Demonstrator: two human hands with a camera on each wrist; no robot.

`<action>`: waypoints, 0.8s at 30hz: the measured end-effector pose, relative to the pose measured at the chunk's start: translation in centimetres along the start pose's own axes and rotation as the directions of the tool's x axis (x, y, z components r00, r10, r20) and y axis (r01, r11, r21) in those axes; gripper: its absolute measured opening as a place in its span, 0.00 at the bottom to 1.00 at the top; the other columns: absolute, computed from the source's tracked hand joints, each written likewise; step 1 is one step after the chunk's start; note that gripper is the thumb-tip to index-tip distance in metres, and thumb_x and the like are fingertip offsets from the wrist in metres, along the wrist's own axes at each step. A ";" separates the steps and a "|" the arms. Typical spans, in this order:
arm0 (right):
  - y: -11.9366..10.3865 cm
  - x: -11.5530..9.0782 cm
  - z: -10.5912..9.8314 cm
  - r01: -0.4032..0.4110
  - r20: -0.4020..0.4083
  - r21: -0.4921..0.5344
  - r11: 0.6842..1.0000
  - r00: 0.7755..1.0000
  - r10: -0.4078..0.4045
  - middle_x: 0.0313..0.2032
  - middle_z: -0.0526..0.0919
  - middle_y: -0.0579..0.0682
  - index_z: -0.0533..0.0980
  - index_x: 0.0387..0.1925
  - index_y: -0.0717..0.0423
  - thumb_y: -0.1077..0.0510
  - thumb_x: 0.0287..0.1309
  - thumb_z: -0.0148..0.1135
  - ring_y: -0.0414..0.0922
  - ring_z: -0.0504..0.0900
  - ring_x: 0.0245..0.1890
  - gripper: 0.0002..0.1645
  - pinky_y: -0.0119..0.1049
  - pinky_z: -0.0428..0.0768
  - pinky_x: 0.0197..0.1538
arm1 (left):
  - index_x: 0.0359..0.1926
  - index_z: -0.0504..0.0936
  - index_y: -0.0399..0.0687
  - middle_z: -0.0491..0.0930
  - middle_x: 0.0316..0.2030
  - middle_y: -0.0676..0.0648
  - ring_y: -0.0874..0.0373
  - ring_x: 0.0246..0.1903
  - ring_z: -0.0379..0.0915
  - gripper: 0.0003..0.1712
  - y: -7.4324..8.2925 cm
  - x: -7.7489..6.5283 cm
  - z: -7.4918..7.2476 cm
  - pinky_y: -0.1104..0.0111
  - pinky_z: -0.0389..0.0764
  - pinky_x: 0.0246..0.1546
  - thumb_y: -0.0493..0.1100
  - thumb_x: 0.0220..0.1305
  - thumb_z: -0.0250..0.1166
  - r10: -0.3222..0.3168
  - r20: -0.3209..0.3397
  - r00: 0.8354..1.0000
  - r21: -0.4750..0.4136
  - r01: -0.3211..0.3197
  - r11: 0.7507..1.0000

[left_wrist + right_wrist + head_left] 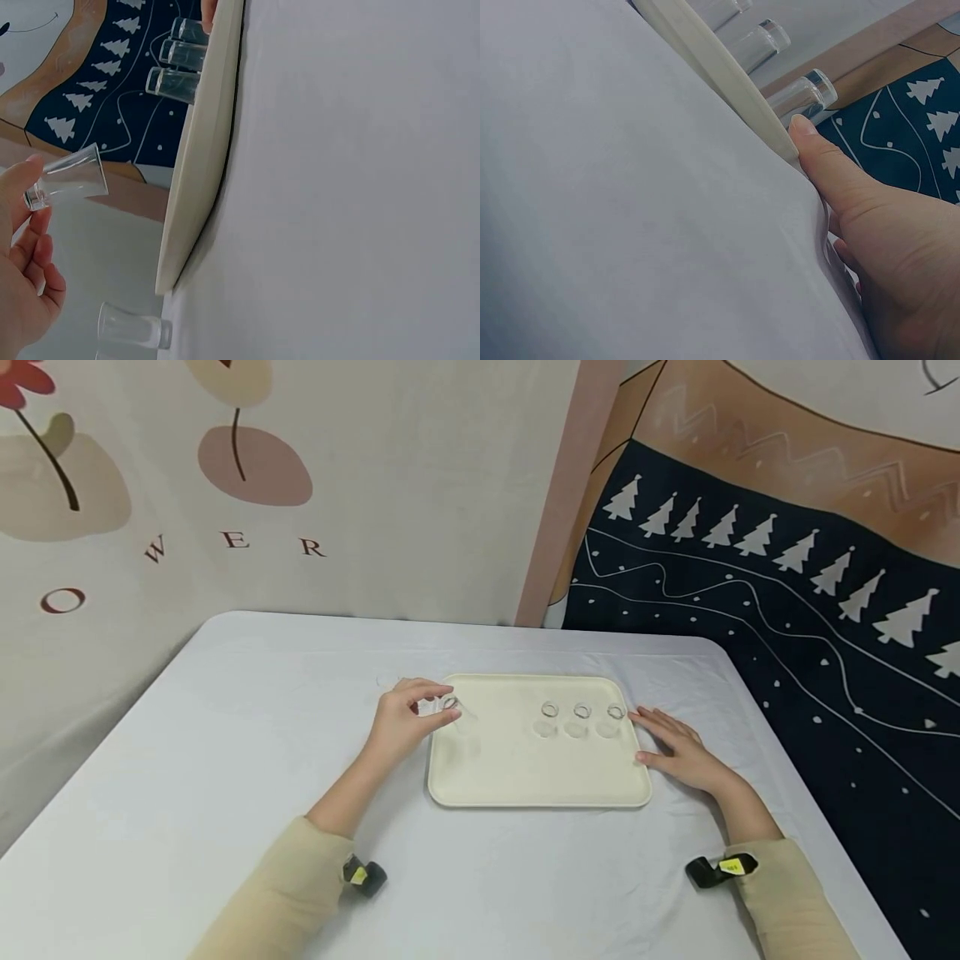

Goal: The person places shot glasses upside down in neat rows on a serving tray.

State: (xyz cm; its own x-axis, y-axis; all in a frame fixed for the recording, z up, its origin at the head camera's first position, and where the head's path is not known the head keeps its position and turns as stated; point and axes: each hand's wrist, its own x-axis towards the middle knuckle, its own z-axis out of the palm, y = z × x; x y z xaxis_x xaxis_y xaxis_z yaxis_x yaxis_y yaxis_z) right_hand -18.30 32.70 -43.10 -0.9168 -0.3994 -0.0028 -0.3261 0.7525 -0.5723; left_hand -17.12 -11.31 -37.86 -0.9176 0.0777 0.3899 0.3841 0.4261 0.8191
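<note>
My left hand (408, 714) pinches a small clear shot glass (75, 178) by its thick base, between thumb and fingers. This glass is upside down, its wide mouth tilted downward, over the left end of a cream tray (525, 777). Three more shot glasses (582, 712) stand mouth down in a row on the tray's right half. At the tray's right edge rests my right hand (678, 756), fingers extended and thumb (814, 142) touching the rim beside the nearest glass.
Beyond the tray's left end, an upright shot glass (131, 326) stands on the white-covered table (225, 760), with part of another beside it at the frame edge. A patterned cloth wall (420, 527) rises behind the table, and a dark tree-print cloth (750, 610) hangs at the right.
</note>
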 end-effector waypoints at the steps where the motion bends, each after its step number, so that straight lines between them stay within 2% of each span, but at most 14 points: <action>1: 0.0 0.0 0.0 0.000 0.000 0.002 1.000 1.000 0.000 0.71 0.52 0.64 0.59 0.71 0.53 0.48 0.61 0.62 0.64 0.42 0.70 0.40 0.64 0.36 0.65 | 0.43 0.86 0.39 0.83 0.42 0.45 0.45 0.37 0.69 0.19 0.1 0.1 0.3 0.71 0.67 0.31 0.39 0.48 0.77 -0.001 -0.003 1.000 -0.006 0.001 1.000; 12: 0.2 0.0 0.2 -0.002 -0.003 0.010 1.000 1.000 0.002 0.71 0.51 0.64 0.59 0.71 0.52 0.46 0.61 0.62 0.64 0.42 0.70 0.41 0.64 0.36 0.64 | 0.45 0.85 0.39 0.83 0.42 0.47 0.45 0.40 0.69 0.20 1.0 1.0 3.7 0.71 0.66 0.31 0.39 0.49 0.76 0.000 -0.012 1.000 -0.060 -0.001 0.998; 17: 0.4 0.2 0.1 -0.017 0.004 0.006 1.000 1.000 0.017 0.71 0.50 0.63 0.58 0.71 0.52 0.45 0.61 0.62 0.63 0.41 0.71 0.42 0.63 0.34 0.65 | 0.45 0.86 0.40 0.83 0.42 0.48 0.52 0.41 0.70 0.20 1.0 1.4 5.3 0.69 0.68 0.33 0.38 0.48 0.77 -0.015 -0.015 1.000 -0.080 0.014 0.997; 20: 0.4 0.2 0.2 -0.023 0.007 0.005 1.000 1.000 0.023 0.72 0.50 0.63 0.58 0.71 0.52 0.45 0.61 0.62 0.63 0.41 0.71 0.42 0.63 0.34 0.65 | 0.45 0.86 0.41 0.82 0.42 0.47 0.55 0.44 0.71 0.20 1.1 1.5 6.3 0.64 0.71 0.37 0.38 0.48 0.77 -0.034 -0.010 0.999 -0.088 0.033 0.996; 24: 0.4 0.2 0.2 -0.020 0.007 0.009 1.000 1.000 0.020 0.72 0.50 0.63 0.58 0.72 0.52 0.45 0.61 0.62 0.63 0.40 0.71 0.42 0.63 0.34 0.65 | 0.45 0.85 0.40 0.81 0.42 0.46 0.52 0.45 0.71 0.20 0.9 1.6 7.3 0.55 0.73 0.42 0.37 0.48 0.76 -0.039 -0.001 0.999 -0.110 0.038 0.993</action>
State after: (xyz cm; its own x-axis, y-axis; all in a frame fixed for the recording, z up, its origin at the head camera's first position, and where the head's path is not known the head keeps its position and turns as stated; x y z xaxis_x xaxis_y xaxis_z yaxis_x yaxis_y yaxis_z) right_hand -18.57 32.80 -43.44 -0.9216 -0.3876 -0.0203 -0.3051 0.7557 -0.5795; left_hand -18.93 -4.24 -39.56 -0.9316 0.0600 0.3585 0.3577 0.3269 0.8748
